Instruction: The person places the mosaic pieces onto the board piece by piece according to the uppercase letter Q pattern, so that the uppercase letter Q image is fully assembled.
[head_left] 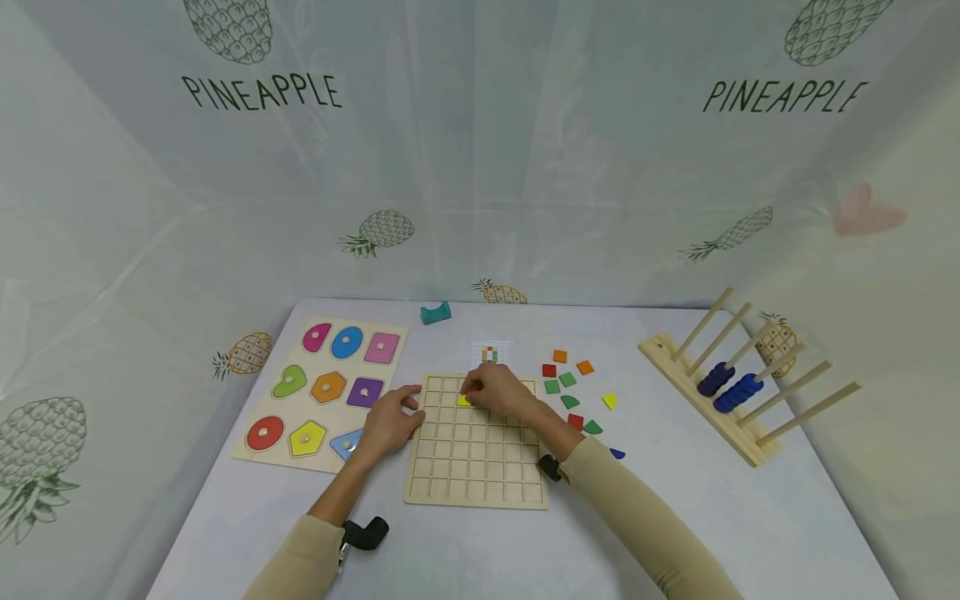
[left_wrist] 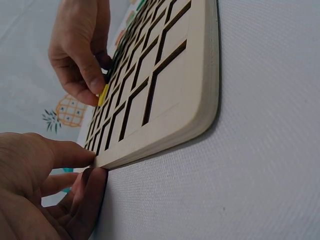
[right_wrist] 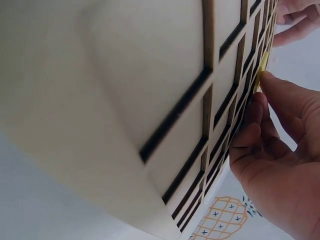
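Observation:
A pale wooden grid board lies flat in the middle of the table. My right hand is over its upper rows, pinching a small yellow tile between thumb and fingers. The tile is low at the grid, tilted in the left wrist view. At the board's upper left edge, my left hand holds the rim, index finger on top and thumb against the side. Behind the board lies a small pattern card with coloured squares, partly covered by the right hand.
Several loose tiles, such as an orange square and a yellow piece, lie right of the board. A shape puzzle is at left. A peg stand with blue beads stands at right, and a teal block at the back.

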